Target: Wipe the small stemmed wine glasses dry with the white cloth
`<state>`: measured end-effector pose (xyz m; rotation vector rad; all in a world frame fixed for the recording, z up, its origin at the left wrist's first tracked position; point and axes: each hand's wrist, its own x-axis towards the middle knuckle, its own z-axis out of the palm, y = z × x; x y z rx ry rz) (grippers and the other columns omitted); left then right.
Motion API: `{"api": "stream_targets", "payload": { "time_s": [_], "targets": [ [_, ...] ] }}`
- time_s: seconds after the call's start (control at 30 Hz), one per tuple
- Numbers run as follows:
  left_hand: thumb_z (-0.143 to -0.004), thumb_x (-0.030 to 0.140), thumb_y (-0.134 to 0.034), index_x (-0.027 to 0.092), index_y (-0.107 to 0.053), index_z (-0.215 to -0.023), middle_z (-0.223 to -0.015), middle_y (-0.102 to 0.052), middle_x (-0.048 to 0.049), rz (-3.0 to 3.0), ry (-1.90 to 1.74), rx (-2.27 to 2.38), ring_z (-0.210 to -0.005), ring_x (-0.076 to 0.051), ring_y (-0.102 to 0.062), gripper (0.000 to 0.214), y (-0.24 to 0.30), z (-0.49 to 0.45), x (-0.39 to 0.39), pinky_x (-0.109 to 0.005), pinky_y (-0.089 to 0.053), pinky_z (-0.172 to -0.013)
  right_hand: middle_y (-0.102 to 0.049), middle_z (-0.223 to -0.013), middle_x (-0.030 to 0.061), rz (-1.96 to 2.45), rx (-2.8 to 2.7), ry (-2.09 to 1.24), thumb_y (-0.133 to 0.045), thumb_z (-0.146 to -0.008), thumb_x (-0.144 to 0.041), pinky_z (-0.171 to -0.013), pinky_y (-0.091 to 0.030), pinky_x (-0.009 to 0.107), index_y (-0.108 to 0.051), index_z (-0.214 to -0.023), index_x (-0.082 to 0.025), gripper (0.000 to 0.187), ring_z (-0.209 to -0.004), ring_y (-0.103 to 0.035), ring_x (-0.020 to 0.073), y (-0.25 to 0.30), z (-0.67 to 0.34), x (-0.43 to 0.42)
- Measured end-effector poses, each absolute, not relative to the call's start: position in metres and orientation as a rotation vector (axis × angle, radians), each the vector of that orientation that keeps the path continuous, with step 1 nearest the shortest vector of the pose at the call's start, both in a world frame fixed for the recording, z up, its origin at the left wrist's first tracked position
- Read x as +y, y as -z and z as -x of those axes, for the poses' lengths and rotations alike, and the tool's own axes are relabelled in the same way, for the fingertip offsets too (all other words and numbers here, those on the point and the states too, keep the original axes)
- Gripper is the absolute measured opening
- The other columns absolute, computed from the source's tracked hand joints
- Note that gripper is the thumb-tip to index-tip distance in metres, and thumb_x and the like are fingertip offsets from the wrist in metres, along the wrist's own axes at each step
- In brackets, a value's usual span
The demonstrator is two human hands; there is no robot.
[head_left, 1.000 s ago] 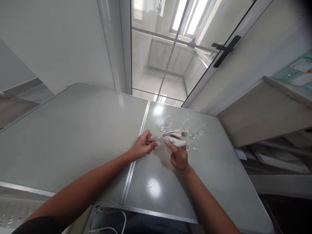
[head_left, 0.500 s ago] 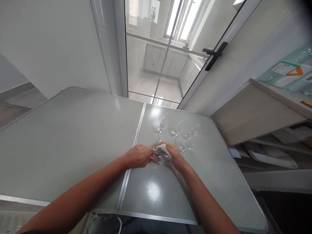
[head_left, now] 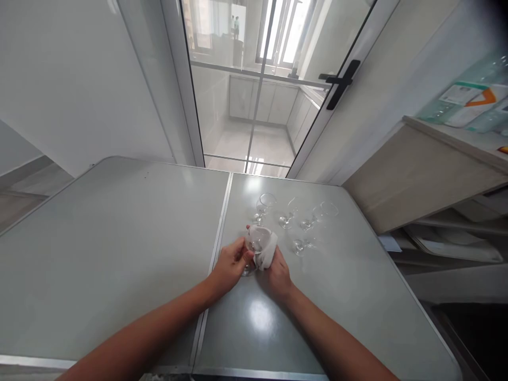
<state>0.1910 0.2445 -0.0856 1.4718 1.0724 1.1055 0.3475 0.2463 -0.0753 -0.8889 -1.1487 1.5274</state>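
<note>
A clear stemmed glass (head_left: 256,244) stands upright near the middle of the grey table (head_left: 119,238), between both hands. My left hand (head_left: 229,268) is closed around its stem and lower bowl. My right hand (head_left: 277,272) presses a white cloth (head_left: 266,252) against the right side of the bowl, fingers curled on the cloth. Several more clear stemmed glasses stand just behind: one (head_left: 264,206) at the left, one (head_left: 289,212) in the middle, others (head_left: 317,216) to the right.
A metal seam (head_left: 217,241) splits the table top. Beyond the table is a glass door (head_left: 246,90) with a black handle (head_left: 337,83). A beige shelf unit (head_left: 432,174) with papers stands at the right, close to the table's right edge.
The glass, lying on its side in the cloth half a second ago, now stands upright. Both hands have come closer together around it, nearer to me.
</note>
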Motion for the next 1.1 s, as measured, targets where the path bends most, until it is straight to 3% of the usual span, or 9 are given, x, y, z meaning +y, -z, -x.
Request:
{"api": "stream_targets", "payload": {
  "time_s": [0.13,0.27,0.43,0.53,0.63,0.73,0.87,0.93,1.1],
  "targets": [
    [-0.098,0.055,-0.054,0.018,-0.058,-0.081,-0.088,-0.054,-0.0033,-1.606,-1.191,1.162,-0.081,-0.017,-0.053,0.040,0.086,-0.186,0.248,-0.027,-0.044,-0.071,-0.056,-0.146,0.0082,0.861,-1.303,-1.446,-0.053,-0.103,-0.051,-0.119,-0.037,0.043,-0.054,-0.144,-0.028,0.047,-0.137,-0.050,0.0242,0.092,-0.350,0.248],
    [-0.100,0.052,-0.051,0.018,-0.056,-0.081,-0.078,-0.052,-0.0004,-1.621,-1.159,1.157,-0.072,-0.015,-0.048,0.039,0.084,-0.184,0.249,-0.028,-0.041,-0.069,-0.057,-0.144,0.0116,0.871,-1.499,-1.366,-0.056,-0.102,-0.051,-0.121,-0.033,0.044,-0.053,-0.144,-0.023,0.050,-0.136,-0.050,0.0256,0.096,-0.348,0.252],
    [-0.098,0.045,-0.059,0.019,-0.058,-0.080,-0.078,-0.054,-0.0002,-1.653,-1.136,1.163,-0.075,-0.015,-0.051,0.032,0.078,-0.185,0.246,-0.028,-0.042,-0.072,-0.070,-0.112,0.0102,0.920,-1.437,-1.345,-0.064,-0.096,-0.053,-0.096,-0.051,0.036,-0.068,-0.119,-0.018,0.041,-0.100,-0.065,0.0239,0.094,-0.349,0.257],
    [-0.088,0.043,-0.074,0.019,-0.054,-0.073,-0.078,-0.051,0.0009,-1.580,-1.215,1.228,-0.075,-0.014,-0.050,0.035,0.079,-0.184,0.247,-0.026,-0.042,-0.072,-0.070,-0.091,0.0064,0.944,-1.362,-1.478,-0.070,-0.091,-0.054,-0.079,-0.051,0.031,-0.070,-0.102,-0.016,0.039,-0.084,-0.063,0.0213,0.095,-0.350,0.258],
    [-0.079,0.046,-0.083,0.021,-0.056,-0.094,-0.099,-0.062,-0.0032,-1.249,-1.302,1.068,-0.087,-0.016,-0.057,0.040,0.081,-0.182,0.250,-0.027,-0.048,-0.078,-0.066,-0.078,0.0047,0.864,-1.195,-1.800,-0.074,-0.085,-0.054,-0.067,-0.046,0.028,-0.069,-0.089,-0.016,0.039,-0.072,-0.059,0.0190,0.092,-0.349,0.255],
    [-0.085,0.057,-0.074,0.023,-0.052,-0.126,-0.126,-0.065,-0.0138,-0.929,-1.202,0.725,-0.101,-0.024,-0.066,0.058,0.081,-0.181,0.253,-0.034,-0.054,-0.079,-0.062,-0.073,0.0062,0.733,-1.034,-2.106,-0.070,-0.085,-0.054,-0.064,-0.045,0.029,-0.066,-0.079,-0.016,0.039,-0.069,-0.058,0.0194,0.084,-0.349,0.252],
    [-0.091,0.055,-0.067,0.019,-0.052,-0.138,-0.126,-0.067,-0.0181,-0.831,-1.186,0.602,-0.113,-0.032,-0.068,0.061,0.081,-0.178,0.254,-0.043,-0.055,-0.093,-0.061,-0.077,0.0074,0.668,-1.150,-2.191,-0.065,-0.085,-0.062,-0.068,-0.046,0.032,-0.064,-0.081,-0.015,0.047,-0.069,-0.057,0.0193,0.076,-0.354,0.255],
    [-0.089,0.052,-0.071,0.019,-0.053,-0.138,-0.124,-0.068,-0.0169,-0.915,-1.236,0.649,-0.110,-0.031,-0.070,0.062,0.082,-0.176,0.255,-0.044,-0.054,-0.096,-0.059,-0.076,0.0054,0.827,-1.425,-1.990,-0.064,-0.087,-0.055,-0.068,-0.045,0.031,-0.062,-0.083,-0.016,0.039,-0.069,-0.054,0.0183,0.075,-0.357,0.256],
    [-0.085,0.040,-0.080,0.021,-0.055,-0.134,-0.129,-0.067,-0.0156,-1.033,-1.326,0.795,-0.114,-0.029,-0.069,0.058,0.085,-0.172,0.255,-0.045,-0.053,-0.102,-0.061,-0.091,0.0087,1.264,-1.944,-0.857,-0.057,-0.090,-0.028,-0.086,-0.042,0.037,-0.060,-0.086,-0.018,0.012,-0.092,-0.052,0.0243,0.075,-0.356,0.254]
  ]
}}
